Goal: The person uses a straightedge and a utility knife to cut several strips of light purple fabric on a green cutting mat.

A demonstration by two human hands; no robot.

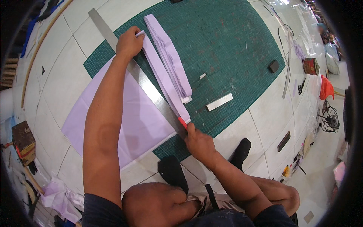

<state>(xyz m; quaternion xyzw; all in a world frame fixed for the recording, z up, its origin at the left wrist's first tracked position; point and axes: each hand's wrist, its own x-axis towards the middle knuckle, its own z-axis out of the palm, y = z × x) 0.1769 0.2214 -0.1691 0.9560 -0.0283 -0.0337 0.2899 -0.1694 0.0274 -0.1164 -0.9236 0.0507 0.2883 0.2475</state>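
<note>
My left hand (129, 42) pinches the far end of a narrow lilac fabric strip (162, 74). The strip runs toward me along the right edge of a long metal ruler (145, 85). At its near end my right hand (199, 142) is closed around a red cutter knife (182, 122), mostly hidden in the fist. A larger lilac fabric sheet (138, 121) spreads to the left of the ruler, partly covered by my left forearm. More lilac strips (169, 53) lie stacked just to the right, on the green cutting mat (230, 49).
A narrow white box (219, 102), a small white piece (203, 76) and a black block (273, 66) rest on the mat. Scissors (301, 86), a tin (311, 66) and a red bag (326, 87) are at the right. My socked feet (172, 172) are at the mat's near edge.
</note>
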